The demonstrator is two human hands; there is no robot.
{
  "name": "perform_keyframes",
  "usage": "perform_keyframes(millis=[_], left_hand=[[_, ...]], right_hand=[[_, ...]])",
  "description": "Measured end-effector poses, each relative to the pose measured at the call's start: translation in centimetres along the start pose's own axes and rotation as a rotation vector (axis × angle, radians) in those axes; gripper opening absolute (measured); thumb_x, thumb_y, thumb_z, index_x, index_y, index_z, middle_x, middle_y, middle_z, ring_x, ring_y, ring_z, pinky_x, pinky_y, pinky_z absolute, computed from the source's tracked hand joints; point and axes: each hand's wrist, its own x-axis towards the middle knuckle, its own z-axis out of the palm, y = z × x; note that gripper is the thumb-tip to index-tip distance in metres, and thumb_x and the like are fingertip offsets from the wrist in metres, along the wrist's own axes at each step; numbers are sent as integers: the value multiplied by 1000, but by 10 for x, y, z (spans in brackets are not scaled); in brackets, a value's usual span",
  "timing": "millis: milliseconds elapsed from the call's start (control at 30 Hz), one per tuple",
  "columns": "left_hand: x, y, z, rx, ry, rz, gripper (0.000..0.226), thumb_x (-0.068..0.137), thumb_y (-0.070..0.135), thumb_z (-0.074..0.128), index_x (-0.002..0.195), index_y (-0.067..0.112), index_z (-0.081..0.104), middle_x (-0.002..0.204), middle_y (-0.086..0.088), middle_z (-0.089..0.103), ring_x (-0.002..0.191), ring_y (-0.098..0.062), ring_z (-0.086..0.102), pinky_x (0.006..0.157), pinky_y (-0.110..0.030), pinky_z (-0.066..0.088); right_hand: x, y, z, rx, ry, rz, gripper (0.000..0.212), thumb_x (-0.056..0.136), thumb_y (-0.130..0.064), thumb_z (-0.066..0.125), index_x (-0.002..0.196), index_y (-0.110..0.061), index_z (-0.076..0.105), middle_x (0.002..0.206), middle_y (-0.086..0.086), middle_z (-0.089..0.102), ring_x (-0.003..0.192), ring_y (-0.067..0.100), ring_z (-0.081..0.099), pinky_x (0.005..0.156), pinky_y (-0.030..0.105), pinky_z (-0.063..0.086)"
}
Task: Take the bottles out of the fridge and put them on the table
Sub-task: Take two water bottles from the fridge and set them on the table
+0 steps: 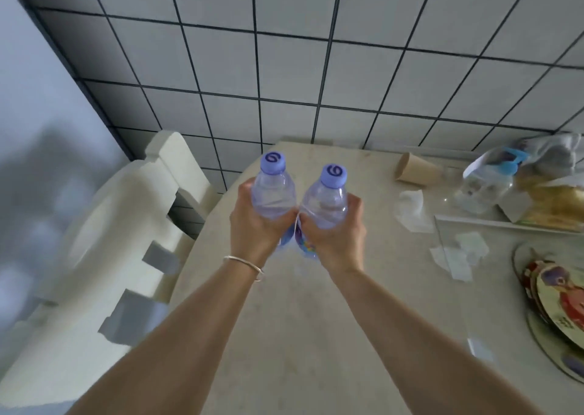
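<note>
I hold two clear water bottles with purple caps side by side above the beige table point(284, 319). My left hand point(252, 228) is wrapped around the left bottle point(273, 190). My right hand point(335, 234) grips the right bottle point(328, 199). Both bottles stand upright and touch each other near their coloured labels. Their lower ends are hidden behind my hands, so I cannot tell whether they rest on the table. The fridge is not in sight.
A cream chair point(104, 256) stands to the left of the table. On the table's right side lie a tipped paper cup point(417, 169), a large clear bottle with a blue handle point(486, 184), paper scraps point(410, 206) and stacked plates point(559, 301). Tiled floor lies beyond.
</note>
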Motion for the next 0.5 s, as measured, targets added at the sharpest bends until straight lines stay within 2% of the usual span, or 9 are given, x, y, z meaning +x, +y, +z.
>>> perform_keyframes(millis=[67, 133, 200, 267, 333, 367, 433, 500], left_hand=[[17, -3, 4, 67, -17, 69, 29, 61, 37, 69, 65, 14, 50, 60, -8, 55, 55, -15, 41, 51, -25, 38], [25, -5, 7, 76, 0, 78, 27, 63, 28, 73, 64, 17, 48, 59, -10, 52, 56, -10, 36, 50, -22, 37], [31, -12, 11, 60, 5, 86, 28, 63, 23, 75, 66, 24, 48, 58, -8, 51, 55, -8, 38, 50, -20, 37], [34, -22, 14, 44, 6, 87, 33, 63, 22, 79, 62, 30, 47, 58, 4, 51, 56, -5, 46, 52, -15, 36], [37, -31, 15, 16, 30, 82, 38, 59, 27, 80, 70, 35, 45, 66, 12, 53, 62, 5, 54, 57, -6, 38], [38, -36, 15, 4, 42, 85, 38, 57, 28, 80, 73, 35, 46, 69, 12, 54, 64, 3, 54, 58, -5, 39], [44, -46, 15, 26, 40, 99, 34, 57, 33, 80, 78, 27, 54, 71, 5, 58, 64, -6, 55, 60, -13, 45], [52, -56, 14, 53, 29, 115, 43, 56, 41, 78, 83, 14, 58, 73, -2, 62, 67, -15, 60, 60, -27, 50]], right_hand=[[16, 4, 6, 1, -5, -4, 54, 67, -18, 80, 103, -25, 41, 81, -18, 54, 60, -21, 52, 46, 1, 37], [28, 8, 13, -9, -4, -4, 55, 68, -19, 80, 107, -22, 42, 82, -18, 53, 61, -21, 52, 45, 1, 37], [37, 14, 18, -30, -4, -9, 55, 67, -20, 80, 107, -24, 41, 83, -19, 52, 65, -14, 54, 48, 0, 37], [43, 19, 21, -54, -5, -10, 56, 66, -23, 80, 104, -28, 39, 84, -19, 53, 70, -10, 53, 51, 0, 38], [46, 23, 22, -73, -18, -9, 57, 66, -24, 80, 103, -30, 37, 86, -20, 53, 74, -8, 53, 53, 5, 40], [47, 25, 23, -81, -26, -7, 57, 67, -24, 80, 104, -30, 37, 86, -20, 53, 75, -8, 54, 54, 6, 39], [48, 27, 23, -91, -33, -6, 57, 67, -25, 79, 104, -30, 37, 87, -20, 53, 75, -7, 53, 54, 6, 39], [48, 30, 23, -91, -37, -1, 56, 69, -25, 79, 105, -28, 37, 86, -20, 52, 74, -7, 53, 52, 4, 40]])
